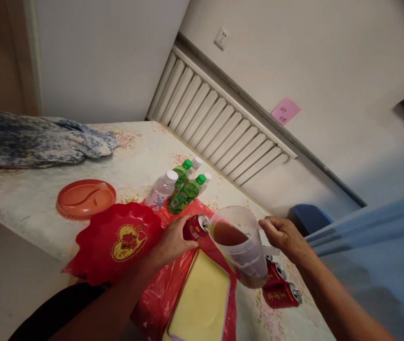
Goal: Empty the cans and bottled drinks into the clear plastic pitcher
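My left hand (171, 244) is wrapped round a red drink can (195, 226), tipped on its side with its mouth over the rim of a clear plastic pitcher (243, 251). Brown liquid stands in the pitcher. My right hand (283, 237) is closed on the pitcher's handle at its right side. Two more red cans (280, 292) lie on the table just right of the pitcher. A red heart-patterned dish (116, 241) sits left of my left hand.
Several small bottles with green and white caps (182, 189) stand behind the can. An orange divided plate (85, 199) lies to the left, a yellow tray (202, 298) on a red plastic bag (159, 298) in front. Blue patterned cloth (27, 142) lies at the far left.
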Demonstrator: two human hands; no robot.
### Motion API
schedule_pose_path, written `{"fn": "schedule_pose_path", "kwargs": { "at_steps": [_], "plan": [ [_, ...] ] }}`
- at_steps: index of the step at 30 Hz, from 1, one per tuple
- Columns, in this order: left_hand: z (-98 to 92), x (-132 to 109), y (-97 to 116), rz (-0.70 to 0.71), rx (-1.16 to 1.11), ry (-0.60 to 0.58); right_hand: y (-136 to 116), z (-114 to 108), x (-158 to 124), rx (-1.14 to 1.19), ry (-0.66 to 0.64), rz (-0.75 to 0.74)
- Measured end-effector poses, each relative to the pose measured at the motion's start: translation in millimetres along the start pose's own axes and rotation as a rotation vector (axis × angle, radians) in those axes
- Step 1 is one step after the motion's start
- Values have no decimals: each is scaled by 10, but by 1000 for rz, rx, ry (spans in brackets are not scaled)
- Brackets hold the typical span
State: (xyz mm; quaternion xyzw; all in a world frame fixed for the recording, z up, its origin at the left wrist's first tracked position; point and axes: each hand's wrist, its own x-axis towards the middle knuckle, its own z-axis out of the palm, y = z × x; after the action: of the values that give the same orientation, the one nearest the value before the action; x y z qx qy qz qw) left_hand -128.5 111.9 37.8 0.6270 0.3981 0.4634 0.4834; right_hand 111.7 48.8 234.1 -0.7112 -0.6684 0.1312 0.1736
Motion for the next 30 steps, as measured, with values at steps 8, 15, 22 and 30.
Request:
{"fn": "schedule_pose_path", "kwargs": {
  "at_steps": [8, 15, 22, 30],
  "plan": [
    [18, -2, -27, 4, -4, 2, -59, 0, 3, 8, -6, 10],
    [4, -5, -24, 16, -5, 2, -38, -1, -1, 16, -4, 15],
    [31, 3, -49, 13, 11, 7, -34, -1, 4, 1, -9, 10],
    [37, -1, -76, 28, 6, 17, -49, 3, 3, -9, -15, 7]
  ]
}}
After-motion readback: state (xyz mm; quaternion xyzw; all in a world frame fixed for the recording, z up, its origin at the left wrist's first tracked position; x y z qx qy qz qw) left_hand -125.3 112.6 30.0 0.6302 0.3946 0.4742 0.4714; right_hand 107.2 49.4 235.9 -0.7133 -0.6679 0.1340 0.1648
